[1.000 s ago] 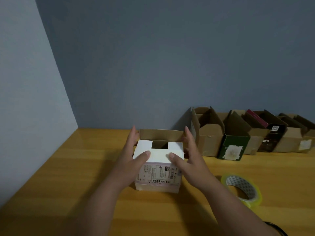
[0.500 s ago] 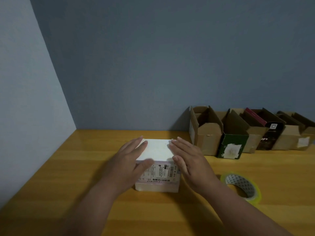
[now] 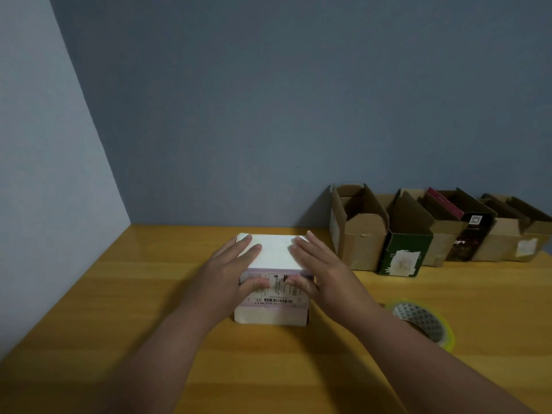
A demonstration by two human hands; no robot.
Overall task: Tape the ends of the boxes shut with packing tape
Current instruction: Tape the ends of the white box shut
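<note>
Both hands, left hand point(image 3: 231, 271) and right hand point(image 3: 324, 268), lay flat with straight fingers pressing the white box point(image 3: 273, 255) closed. The tape roll point(image 3: 425, 322) sat at four o'clock from it, open boxes point(image 3: 363, 234) at two.

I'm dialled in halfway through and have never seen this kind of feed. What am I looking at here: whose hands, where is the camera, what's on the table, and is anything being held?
There is no machine here. A person is working with bare hands, and the single picture comes from a wide-angle camera worn on the head, looking forward and down.

The left hand and right hand lie flat on top of a white box, fingers straight, pressing its flaps closed, with the thumbs down over the labelled front. Neither hand grips anything.

The box stands on a wooden table in a corner of blue-grey walls. To the right of the right forearm lies a tape roll, untouched. Along the back wall on the right stands a row of open boxes, flaps up, among them a green box. No tape shows on the white box.
</note>
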